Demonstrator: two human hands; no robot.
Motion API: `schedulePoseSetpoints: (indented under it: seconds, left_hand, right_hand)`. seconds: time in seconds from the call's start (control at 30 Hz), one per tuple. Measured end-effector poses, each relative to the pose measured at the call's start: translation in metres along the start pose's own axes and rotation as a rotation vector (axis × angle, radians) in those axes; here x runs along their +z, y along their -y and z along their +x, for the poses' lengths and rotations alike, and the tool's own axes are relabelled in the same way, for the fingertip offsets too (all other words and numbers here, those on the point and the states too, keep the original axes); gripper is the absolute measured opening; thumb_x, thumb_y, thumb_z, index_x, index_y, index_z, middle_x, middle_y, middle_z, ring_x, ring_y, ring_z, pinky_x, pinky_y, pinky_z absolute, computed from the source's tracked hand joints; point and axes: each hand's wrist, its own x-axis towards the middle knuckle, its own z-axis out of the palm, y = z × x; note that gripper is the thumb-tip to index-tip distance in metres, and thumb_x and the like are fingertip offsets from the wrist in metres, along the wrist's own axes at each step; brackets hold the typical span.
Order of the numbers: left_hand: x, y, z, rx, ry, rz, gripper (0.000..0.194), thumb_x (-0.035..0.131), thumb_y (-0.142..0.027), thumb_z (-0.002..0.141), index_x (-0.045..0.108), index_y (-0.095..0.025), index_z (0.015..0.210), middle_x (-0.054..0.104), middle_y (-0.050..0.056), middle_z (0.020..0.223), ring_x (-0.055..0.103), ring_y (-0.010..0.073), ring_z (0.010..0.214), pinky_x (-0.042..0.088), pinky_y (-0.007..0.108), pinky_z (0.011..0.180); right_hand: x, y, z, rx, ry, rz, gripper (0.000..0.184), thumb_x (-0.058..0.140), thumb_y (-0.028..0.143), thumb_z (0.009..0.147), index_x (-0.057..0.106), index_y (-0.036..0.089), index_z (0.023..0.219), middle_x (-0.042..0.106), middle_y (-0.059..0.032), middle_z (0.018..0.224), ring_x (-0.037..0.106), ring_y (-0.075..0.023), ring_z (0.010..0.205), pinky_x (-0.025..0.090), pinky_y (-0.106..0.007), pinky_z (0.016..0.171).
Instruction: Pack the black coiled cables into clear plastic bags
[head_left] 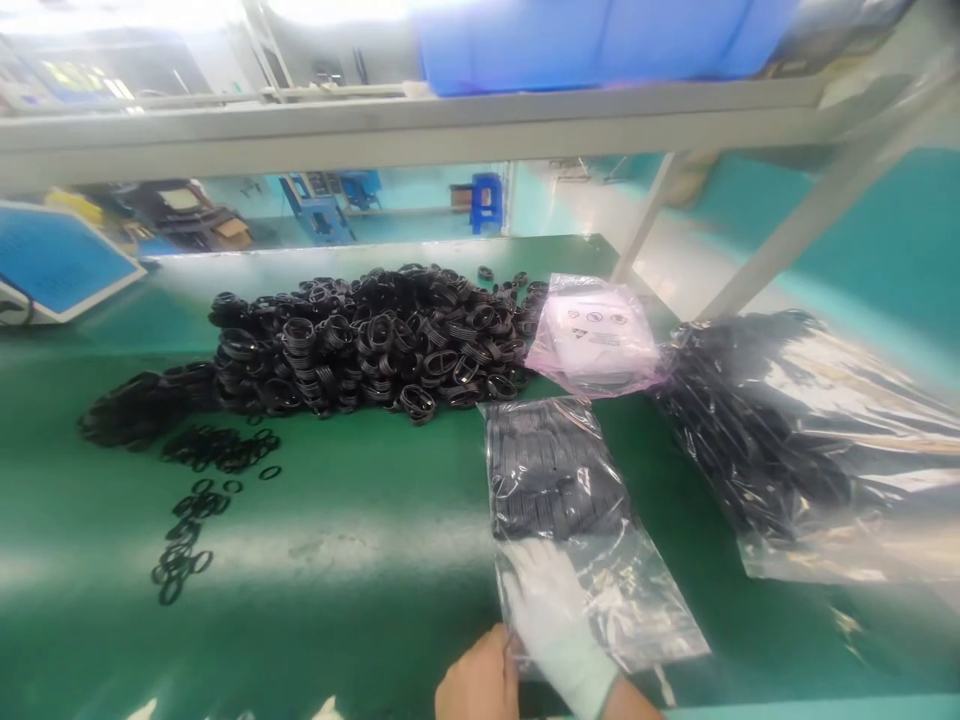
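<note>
A clear plastic bag [645, 610] lies on the green table, its far half filled with rows of black coiled pieces [555, 470] that look like cables. My right hand [551, 610], in a white glove, reaches into the bag's near end, fingers stretched flat toward the black pieces; their tips are partly blurred by the film. Beside it, my bare left hand [476, 675] is closed at the bag's near left edge, pinching the plastic. Just beyond the bag rises a big heap of black coils [375, 340].
Loose black rings [180, 550] lie scattered at left. A pinkish bag with a white packet [596, 335] sits behind the filled bag. At right is a large clear bag of black pieces [757, 450]. A shelf [450, 125] with a blue bin [600, 45] spans overhead.
</note>
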Motion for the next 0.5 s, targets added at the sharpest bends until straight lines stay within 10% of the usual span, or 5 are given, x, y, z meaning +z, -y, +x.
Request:
schedulePoseSetpoints:
  seconds: [0.23,0.5]
  left_hand:
    - [-0.004,0.000,0.003,0.007,0.001,-0.009,0.034,0.025,-0.028,0.086,0.057,-0.030,0.097,0.067,0.003,0.094,0.063,0.0235,0.087,0.044,0.033,0.070]
    - [0.019,0.009,0.004,-0.072,-0.060,-0.227,0.029,0.039,-0.040,0.079,0.060,-0.022,0.085,0.069,0.009,0.079,0.064,0.0281,0.080,0.044,0.038,0.069]
  right_hand:
    - [-0.016,-0.008,0.001,0.120,0.106,0.010,0.024,0.047,0.018,0.077,0.057,0.023,0.098,0.060,-0.0041,0.088,0.054,-0.0200,0.078,0.040,-0.033,0.068]
    - [-0.004,-0.027,-0.025,0.057,-0.100,-0.009,0.025,0.044,0.028,0.082,0.058,0.023,0.102,0.062,-0.0062,0.097,0.056,-0.0219,0.091,0.043,-0.037,0.081]
